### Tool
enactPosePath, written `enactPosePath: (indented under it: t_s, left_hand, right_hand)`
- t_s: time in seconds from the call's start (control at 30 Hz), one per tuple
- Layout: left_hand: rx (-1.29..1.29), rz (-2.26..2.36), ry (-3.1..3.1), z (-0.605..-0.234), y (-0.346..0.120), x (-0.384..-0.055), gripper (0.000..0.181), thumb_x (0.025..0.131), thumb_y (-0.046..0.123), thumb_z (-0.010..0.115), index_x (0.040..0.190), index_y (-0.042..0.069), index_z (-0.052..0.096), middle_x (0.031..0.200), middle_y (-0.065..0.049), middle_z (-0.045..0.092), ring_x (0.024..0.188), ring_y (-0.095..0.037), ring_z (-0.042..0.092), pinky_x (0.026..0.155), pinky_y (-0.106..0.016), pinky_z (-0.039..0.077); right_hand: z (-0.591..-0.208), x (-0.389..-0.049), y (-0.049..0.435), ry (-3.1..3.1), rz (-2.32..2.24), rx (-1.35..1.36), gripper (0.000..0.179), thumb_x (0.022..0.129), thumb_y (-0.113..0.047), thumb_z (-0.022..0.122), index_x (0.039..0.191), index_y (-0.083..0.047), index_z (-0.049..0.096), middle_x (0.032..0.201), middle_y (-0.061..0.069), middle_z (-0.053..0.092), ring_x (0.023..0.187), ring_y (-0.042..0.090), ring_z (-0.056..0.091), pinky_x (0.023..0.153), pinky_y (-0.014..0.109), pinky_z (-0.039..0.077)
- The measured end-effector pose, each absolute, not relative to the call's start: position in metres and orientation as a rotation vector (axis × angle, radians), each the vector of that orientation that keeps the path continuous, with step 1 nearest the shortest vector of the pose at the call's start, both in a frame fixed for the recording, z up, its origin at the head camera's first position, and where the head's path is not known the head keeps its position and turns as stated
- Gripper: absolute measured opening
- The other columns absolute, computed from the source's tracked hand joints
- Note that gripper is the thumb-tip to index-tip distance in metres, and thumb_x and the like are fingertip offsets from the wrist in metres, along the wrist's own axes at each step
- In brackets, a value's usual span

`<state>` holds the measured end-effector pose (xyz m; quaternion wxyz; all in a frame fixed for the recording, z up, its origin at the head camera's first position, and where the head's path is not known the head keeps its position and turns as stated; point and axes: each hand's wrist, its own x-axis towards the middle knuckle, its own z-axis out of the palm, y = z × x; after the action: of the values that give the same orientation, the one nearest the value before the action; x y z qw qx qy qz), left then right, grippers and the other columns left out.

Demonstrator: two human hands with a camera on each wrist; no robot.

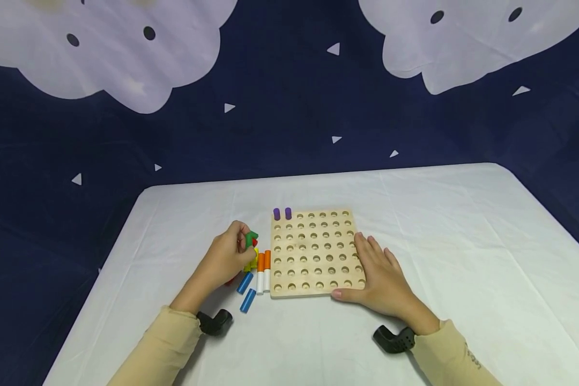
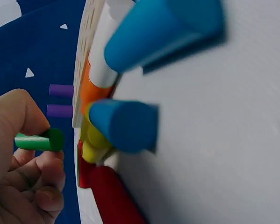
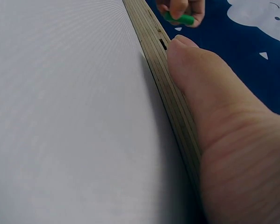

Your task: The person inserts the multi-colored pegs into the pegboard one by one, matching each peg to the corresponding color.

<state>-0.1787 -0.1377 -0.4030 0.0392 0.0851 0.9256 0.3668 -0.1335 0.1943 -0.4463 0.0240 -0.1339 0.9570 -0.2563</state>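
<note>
Between the thumb and fingers of the left hand (image 1: 225, 253), raised above loose pegs at the board's left side, is a green peg (image 2: 39, 140). That hand pinches it across the barrel, leaving the lower round end bare. It looks like painted wood, so it should be light, stiff and hardly fragile; the smooth paint may let it roll or slip between fingertips. Best hold would seem to be 2 opposed fingertips near the upper end. Its long axis stands roughly upright, near parallel to the 2 purple pegs (image 1: 277, 214), with the bare end toward the table.

Below and around that hand lie yellow pegs (image 2: 95, 151) and a red peg (image 2: 115, 196); 2 orange pegs (image 1: 261, 262) line up with 2 white pegs (image 1: 260, 282) just beside the board (image 1: 296, 253). Closer to the person, 2 blue pegs (image 1: 244, 283) lie slantwise.

Both purple pegs stand in the board's far left corner. At its near right corner the right hand (image 1: 383, 279) rests unclenched, fingers extended along the right side, thumb against the near edge.

Farther out are the white table (image 1: 444, 257) and a dark blue backdrop (image 1: 289, 107).
</note>
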Motion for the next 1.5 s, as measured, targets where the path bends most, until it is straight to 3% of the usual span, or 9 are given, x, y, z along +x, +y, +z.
enactPosePath:
  t_s: [0.23, 0.5, 0.93, 1.17, 1.5]
  left_hand:
    - [0.347, 1.152, 2.859, -0.398, -0.123, -0.19, 0.027, 0.089, 0.009, 0.065, 0.11, 0.01, 0.048, 0.085, -0.005, 0.05, 0.074, -0.016, 0.048, 0.065, -0.025, 0.042]
    - [0.435, 1.176, 2.868, -0.394, -0.105, -0.204, 0.025, 0.092, 0.012, 0.064, 0.111, 0.015, 0.049, 0.089, -0.004, 0.057, 0.071, -0.018, 0.051, 0.059, -0.027, 0.044]
    - [0.465, 1.101, 2.879, -0.398, -0.079, -0.221, 0.016, 0.093, 0.015, 0.067, 0.104, 0.016, 0.055, 0.094, -0.001, 0.065, 0.083, -0.017, 0.063, 0.075, -0.032, 0.051]
    - [0.457, 1.003, 2.909, -0.398, -0.072, -0.223, 0.019, 0.095, 0.017, 0.067, 0.111, 0.015, 0.057, 0.089, -0.001, 0.066, 0.076, -0.017, 0.06, 0.072, -0.033, 0.05]
    - [0.473, 0.87, 2.976, -0.4, -0.066, -0.226, 0.018, 0.093, 0.015, 0.07, 0.109, 0.015, 0.06, 0.096, -0.004, 0.072, 0.085, -0.019, 0.066, 0.078, -0.035, 0.053]
  right_hand:
    - [-0.447, -0.133, 0.194, 2.96, -0.79, -0.409, 0.135, 0.065, -0.081, 0.069, 0.16, -0.008, 0.007, 0.166, 0.015, 0.012, 0.154, 0.039, 0.007, 0.12, 0.06, 0.002]
    - [-0.446, -0.132, 0.195, 2.954, -0.796, -0.411, 0.135, 0.065, -0.082, 0.069, 0.16, -0.009, 0.006, 0.166, 0.014, 0.012, 0.154, 0.038, 0.006, 0.12, 0.06, 0.002]
    - [-0.448, -0.133, 0.195, 2.949, -0.795, -0.408, 0.136, 0.064, -0.084, 0.067, 0.16, -0.01, 0.005, 0.167, 0.013, 0.011, 0.154, 0.037, 0.006, 0.12, 0.059, 0.001]
    - [-0.449, -0.134, 0.196, 2.954, -0.782, -0.402, 0.136, 0.063, -0.085, 0.066, 0.16, -0.01, 0.005, 0.167, 0.013, 0.011, 0.154, 0.036, 0.006, 0.12, 0.059, 0.001]
    - [-0.447, -0.134, 0.196, 2.948, -0.792, -0.401, 0.136, 0.064, -0.084, 0.068, 0.16, -0.01, 0.005, 0.166, 0.013, 0.012, 0.154, 0.036, 0.006, 0.12, 0.059, 0.001]
